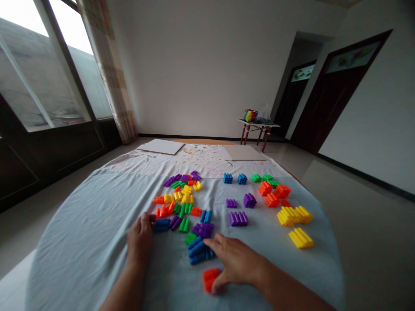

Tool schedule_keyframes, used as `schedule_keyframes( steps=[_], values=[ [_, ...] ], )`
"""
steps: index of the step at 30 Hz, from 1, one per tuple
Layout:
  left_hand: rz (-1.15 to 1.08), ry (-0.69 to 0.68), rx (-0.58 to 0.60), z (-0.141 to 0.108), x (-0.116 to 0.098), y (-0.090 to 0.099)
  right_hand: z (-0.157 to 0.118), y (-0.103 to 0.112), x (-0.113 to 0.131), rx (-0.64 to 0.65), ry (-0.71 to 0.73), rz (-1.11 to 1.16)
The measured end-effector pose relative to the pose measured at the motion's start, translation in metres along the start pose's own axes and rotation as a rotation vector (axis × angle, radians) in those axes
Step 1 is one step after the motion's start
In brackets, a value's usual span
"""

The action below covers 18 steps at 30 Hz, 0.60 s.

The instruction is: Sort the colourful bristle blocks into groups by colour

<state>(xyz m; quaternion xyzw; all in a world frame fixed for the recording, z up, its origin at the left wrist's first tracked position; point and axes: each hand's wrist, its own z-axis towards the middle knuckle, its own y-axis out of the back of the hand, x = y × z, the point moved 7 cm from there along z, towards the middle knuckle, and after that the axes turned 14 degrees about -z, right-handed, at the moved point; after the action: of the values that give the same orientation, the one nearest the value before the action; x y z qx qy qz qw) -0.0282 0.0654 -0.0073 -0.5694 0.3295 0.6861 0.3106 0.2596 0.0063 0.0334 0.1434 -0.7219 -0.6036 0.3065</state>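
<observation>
the round table (81,224), under a pale blue cloth, carries everything in reach; past its far right edge stands a small side table (274,125) with a bag on top. near the worktop's far edge lie a white board (162,146) on the left and a beige board (244,153) on the right. the right hand (241,261) is spread wide near the near edge, its index fingertip by the blue blocks (197,250). the left hand (140,237) is at the left end of the mixed blocks, fingertips at a dark blue block (161,224); i can't tell if they grip it. toward the right edge sit yellow blocks (293,216), with orange blocks (272,198) and green blocks (267,177) beyond; purple blocks (239,218) are left of the yellow. smallest, an orange-red block (210,278) lies nearest the near edge, the right thumb seemingly touching it.
</observation>
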Motion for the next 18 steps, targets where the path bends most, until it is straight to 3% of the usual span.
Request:
schedule_keyframes(
  steps=[4,11,18],
  values=[
    [-0.01,-0.02,0.0,-0.003,-0.006,0.0,0.021,-0.004,0.0,-0.015,-0.025,0.093],
    [-0.02,-0.036,-0.014,-0.004,-0.006,0.001,0.042,-0.001,-0.007,-0.165,-0.082,0.244],
    [-0.02,-0.036,-0.016,-0.004,-0.009,0.001,0.039,0.01,0.008,-0.48,0.041,0.163]
  ],
)
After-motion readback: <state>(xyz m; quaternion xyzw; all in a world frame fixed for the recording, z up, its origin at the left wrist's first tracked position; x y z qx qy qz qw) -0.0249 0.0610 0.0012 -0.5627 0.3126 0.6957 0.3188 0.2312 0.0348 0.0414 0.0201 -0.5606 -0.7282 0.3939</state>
